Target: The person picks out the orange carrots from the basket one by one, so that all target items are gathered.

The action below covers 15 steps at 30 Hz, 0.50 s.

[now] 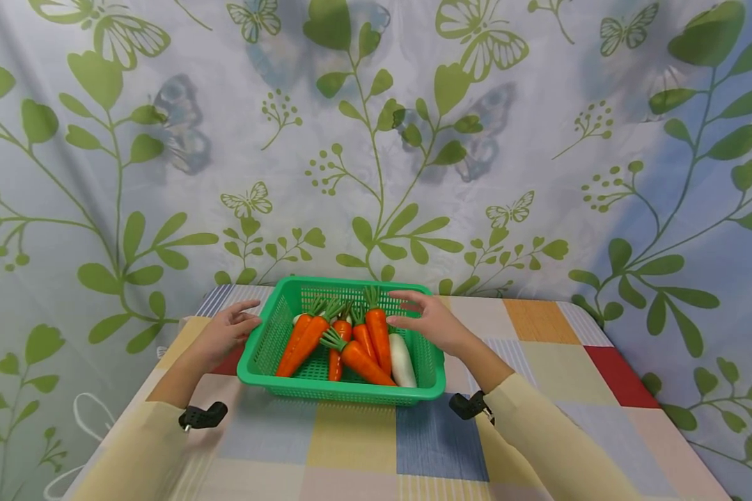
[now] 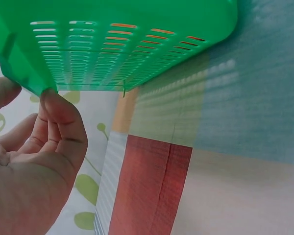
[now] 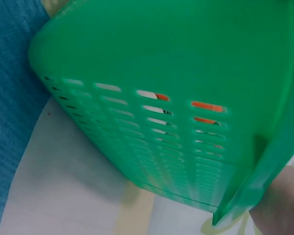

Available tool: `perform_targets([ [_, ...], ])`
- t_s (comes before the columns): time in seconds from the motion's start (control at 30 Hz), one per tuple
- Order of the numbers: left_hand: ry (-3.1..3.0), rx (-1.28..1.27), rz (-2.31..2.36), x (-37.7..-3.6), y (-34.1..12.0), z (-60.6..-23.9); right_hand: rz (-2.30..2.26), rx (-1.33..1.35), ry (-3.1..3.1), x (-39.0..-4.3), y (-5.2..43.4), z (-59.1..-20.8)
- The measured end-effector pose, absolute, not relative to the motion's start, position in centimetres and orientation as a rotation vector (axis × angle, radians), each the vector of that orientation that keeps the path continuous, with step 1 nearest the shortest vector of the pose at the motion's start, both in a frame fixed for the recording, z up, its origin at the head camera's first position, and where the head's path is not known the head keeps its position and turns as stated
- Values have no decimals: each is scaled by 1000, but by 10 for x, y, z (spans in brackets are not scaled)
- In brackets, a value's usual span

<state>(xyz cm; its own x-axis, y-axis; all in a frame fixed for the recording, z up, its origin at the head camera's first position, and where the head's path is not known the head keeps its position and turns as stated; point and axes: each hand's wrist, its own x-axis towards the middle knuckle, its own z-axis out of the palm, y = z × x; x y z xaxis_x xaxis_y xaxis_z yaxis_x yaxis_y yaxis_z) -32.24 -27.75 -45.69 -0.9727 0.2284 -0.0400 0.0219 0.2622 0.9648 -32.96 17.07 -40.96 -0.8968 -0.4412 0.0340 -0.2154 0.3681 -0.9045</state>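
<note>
A green plastic basket with slotted sides sits on the table. Several orange carrots with green tops lie in it, beside a white radish at the right. My left hand is at the basket's left rim, thumb and fingers apart; in the left wrist view its fingertips meet the rim's edge. Over the right rim, my right hand has its fingers spread apart above the basket's back right corner. In the right wrist view the basket wall hides most of that hand.
A patchwork-check cloth covers the table. Behind it hangs a pale curtain printed with green leaves and butterflies, close to the table's back edge. A white cord hangs at the left side. Each wrist carries a small black device.
</note>
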Motion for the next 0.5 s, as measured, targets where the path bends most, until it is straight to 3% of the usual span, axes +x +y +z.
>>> perform_targets([
  [0.5,2199,231,1902,-317,-279,-456,-1453,-568,2424,-336,159,-405],
])
